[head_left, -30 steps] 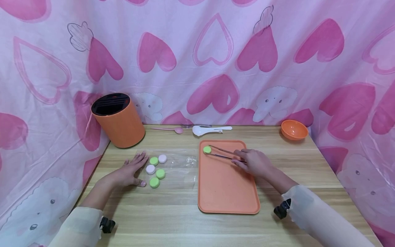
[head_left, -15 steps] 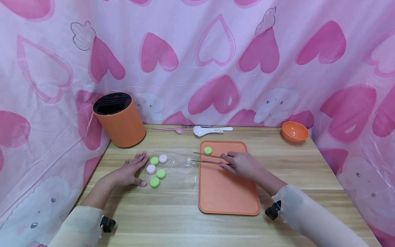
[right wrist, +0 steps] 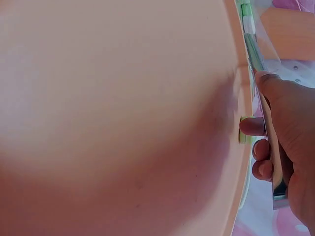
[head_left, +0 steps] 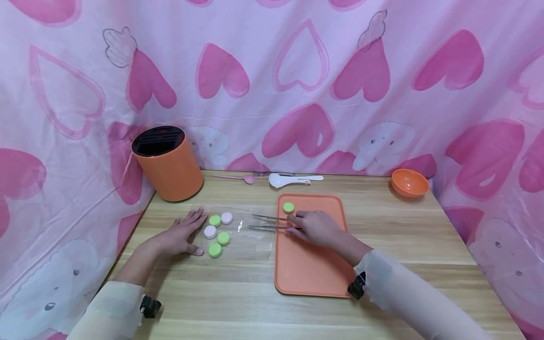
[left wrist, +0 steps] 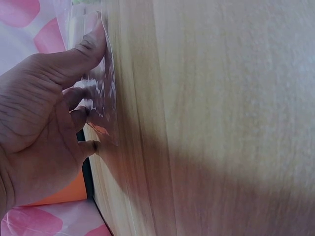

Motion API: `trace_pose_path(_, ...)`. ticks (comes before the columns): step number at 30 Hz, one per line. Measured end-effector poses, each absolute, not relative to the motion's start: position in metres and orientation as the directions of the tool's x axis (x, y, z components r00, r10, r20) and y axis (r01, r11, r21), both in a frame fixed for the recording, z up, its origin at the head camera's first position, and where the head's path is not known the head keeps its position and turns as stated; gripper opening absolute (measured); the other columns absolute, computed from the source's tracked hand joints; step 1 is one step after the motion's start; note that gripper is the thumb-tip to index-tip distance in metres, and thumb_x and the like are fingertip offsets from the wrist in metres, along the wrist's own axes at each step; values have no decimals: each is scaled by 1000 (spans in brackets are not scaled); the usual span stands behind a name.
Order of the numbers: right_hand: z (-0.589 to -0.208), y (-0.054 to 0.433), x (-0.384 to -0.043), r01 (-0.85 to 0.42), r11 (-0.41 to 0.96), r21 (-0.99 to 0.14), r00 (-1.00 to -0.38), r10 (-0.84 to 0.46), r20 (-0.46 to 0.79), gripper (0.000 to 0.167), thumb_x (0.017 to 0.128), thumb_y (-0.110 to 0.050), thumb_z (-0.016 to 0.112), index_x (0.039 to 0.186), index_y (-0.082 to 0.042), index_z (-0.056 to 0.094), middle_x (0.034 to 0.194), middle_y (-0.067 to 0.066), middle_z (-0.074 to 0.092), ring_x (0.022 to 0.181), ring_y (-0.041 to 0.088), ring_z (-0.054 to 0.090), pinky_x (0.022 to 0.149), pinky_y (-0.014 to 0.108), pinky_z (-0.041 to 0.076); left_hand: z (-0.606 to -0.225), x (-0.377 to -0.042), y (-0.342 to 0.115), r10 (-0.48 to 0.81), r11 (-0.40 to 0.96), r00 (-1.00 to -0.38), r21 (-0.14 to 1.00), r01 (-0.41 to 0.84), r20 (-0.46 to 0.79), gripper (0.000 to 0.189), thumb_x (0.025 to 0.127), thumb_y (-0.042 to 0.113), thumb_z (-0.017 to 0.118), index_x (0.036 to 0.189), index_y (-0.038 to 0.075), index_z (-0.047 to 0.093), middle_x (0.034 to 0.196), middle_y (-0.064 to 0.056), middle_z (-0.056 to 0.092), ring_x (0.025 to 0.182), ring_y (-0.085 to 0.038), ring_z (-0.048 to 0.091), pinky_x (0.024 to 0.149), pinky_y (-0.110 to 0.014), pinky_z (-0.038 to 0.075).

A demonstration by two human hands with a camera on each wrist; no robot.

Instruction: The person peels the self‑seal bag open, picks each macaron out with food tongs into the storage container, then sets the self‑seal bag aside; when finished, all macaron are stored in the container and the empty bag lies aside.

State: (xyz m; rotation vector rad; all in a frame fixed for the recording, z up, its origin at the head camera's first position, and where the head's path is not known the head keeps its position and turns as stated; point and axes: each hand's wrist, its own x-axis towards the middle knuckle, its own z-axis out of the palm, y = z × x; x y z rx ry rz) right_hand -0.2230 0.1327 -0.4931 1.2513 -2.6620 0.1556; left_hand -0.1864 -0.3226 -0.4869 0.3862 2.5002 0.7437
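My right hand (head_left: 315, 227) grips a pair of metal tongs (head_left: 265, 227) above the orange tray (head_left: 314, 276). Their two arms are spread apart with nothing between the tips, which point left past the tray's edge. One green macaron (head_left: 288, 208) lies at the tray's far left corner. My left hand (head_left: 180, 236) rests with fingers spread on the left edge of a clear plastic sheet (head_left: 250, 248). On that sheet, beside the hand, are several macarons, among them a green one (head_left: 215, 250) and a pale pink one (head_left: 210, 232).
An orange knife block (head_left: 170, 170) stands at the back left. Along the back edge lie a pink spoon (head_left: 249, 179), a fork (head_left: 261, 174) and a white spoon (head_left: 278, 180). An orange bowl (head_left: 410, 183) sits at the back right, before a pink heart-patterned curtain (head_left: 238, 123).
The tongs have let go of the green macaron on the tray. My right hand has moved left with them, toward the macarons on the sheet. The left hand stays in place.
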Motion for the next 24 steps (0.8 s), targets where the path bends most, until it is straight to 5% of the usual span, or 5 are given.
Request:
trace_pose_path(9, -493, 117, -228, -755, 654, -37, -651, -742, 158, 32, 107, -46, 73, 124, -20, 80, 96, -2, 74, 75, 16, 73, 66, 39, 64, -487, -186, -322, 377, 823, -836, 559, 105, -398, 115, 91, 37, 90, 177, 7, 19, 187, -22, -3, 171, -51, -13, 133, -78, -11)
trace_pose_path(16, -491, 91, -231, -789, 612, -58, -611, -770, 186, 24, 108, -44, 71, 107, -20, 73, 85, -3, 66, 69, 17, 69, 57, 39, 59, -488, -186, -322, 372, 822, -834, 562, 92, -407, 114, 92, 37, 89, 177, 8, 18, 187, -20, -4, 171, -50, -14, 133, -77, -11)
trace_pose_path(24, -493, 70, -233, -769, 633, -88, -638, -756, 146, 29, 110, -47, 68, 109, -18, 72, 87, 0, 68, 77, 19, 71, 61, 43, 62, -488, -187, -323, 379, 817, -835, 567, 101, -398, 114, 91, 36, 89, 177, 8, 19, 187, -20, -5, 171, -50, -14, 133, -76, -11)
